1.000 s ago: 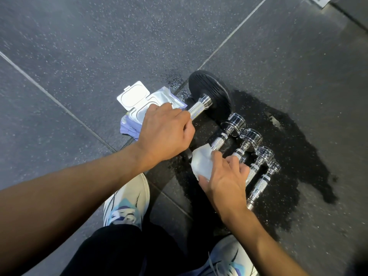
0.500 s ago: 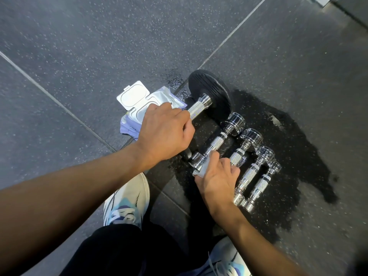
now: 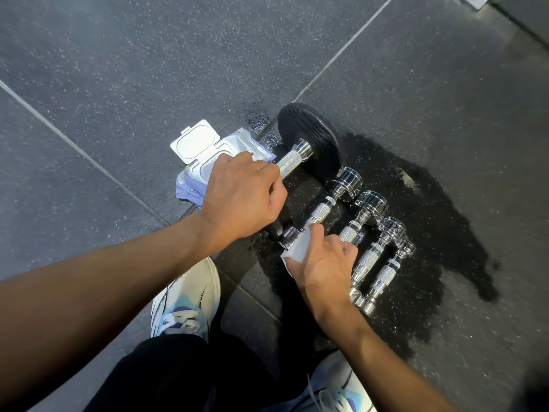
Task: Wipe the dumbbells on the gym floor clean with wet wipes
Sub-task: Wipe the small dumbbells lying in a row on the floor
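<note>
My left hand [image 3: 242, 194] grips the knurled handle of a large dumbbell [image 3: 292, 160] with a black plate [image 3: 315, 135] at its far end. Beside it, several small chrome dumbbells lie side by side on the dark rubber floor. My right hand [image 3: 322, 264] holds a white wet wipe [image 3: 298, 248] against the near end of the first small chrome dumbbell [image 3: 323, 209]. The others [image 3: 368, 257] lie to its right, and my fingers hide part of the second one.
A wet wipes pack [image 3: 202, 156] with its white lid flipped open lies on the floor behind my left hand. A wet dark patch [image 3: 430, 218] spreads around the dumbbells. My two white shoes [image 3: 184, 301] stand close below.
My right hand slid with the wipe from the small dumbbell's handle down to its near end. My left hand has stayed on the large dumbbell's handle.
</note>
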`<state>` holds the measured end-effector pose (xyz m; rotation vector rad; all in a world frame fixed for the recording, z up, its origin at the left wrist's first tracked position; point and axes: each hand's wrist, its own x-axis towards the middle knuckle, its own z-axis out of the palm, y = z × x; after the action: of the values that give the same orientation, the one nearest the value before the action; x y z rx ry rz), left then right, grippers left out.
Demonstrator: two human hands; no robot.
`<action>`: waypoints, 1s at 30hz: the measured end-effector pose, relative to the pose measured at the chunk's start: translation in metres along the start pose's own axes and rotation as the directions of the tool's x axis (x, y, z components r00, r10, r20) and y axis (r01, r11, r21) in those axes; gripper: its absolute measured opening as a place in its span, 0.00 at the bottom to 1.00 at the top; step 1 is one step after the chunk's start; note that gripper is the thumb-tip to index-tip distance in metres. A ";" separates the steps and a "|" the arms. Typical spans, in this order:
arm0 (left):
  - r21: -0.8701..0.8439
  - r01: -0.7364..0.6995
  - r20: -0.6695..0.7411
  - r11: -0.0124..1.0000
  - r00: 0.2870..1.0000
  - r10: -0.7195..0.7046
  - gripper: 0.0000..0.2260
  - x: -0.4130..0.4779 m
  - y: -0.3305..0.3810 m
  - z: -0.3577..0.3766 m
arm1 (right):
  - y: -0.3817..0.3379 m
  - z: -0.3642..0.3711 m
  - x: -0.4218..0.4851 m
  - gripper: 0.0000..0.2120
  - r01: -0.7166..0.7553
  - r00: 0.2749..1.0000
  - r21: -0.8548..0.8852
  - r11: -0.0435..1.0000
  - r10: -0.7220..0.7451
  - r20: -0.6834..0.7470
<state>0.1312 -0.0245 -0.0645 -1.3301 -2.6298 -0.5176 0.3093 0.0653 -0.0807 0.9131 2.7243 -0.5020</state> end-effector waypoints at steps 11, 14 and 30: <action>0.017 0.001 -0.011 1.000 1.000 -0.001 0.13 0.000 0.000 0.001 | -0.001 0.010 0.010 0.20 0.256 0.959 -0.093 0.962 -0.265 -0.099; 0.025 -0.006 -0.005 1.000 1.000 0.007 0.13 0.001 0.000 0.000 | -0.005 0.013 0.024 0.20 0.267 0.958 -0.174 0.948 -0.281 -0.059; 0.003 -0.004 -0.029 1.000 1.000 0.004 0.13 0.000 0.000 0.001 | 0.012 -0.018 0.011 0.17 0.217 0.976 0.103 0.971 -0.214 -0.038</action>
<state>0.1312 -0.0240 -0.0657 -1.3166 -2.6031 -0.5288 0.3062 0.0880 -0.0704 0.6526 2.8614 -0.6858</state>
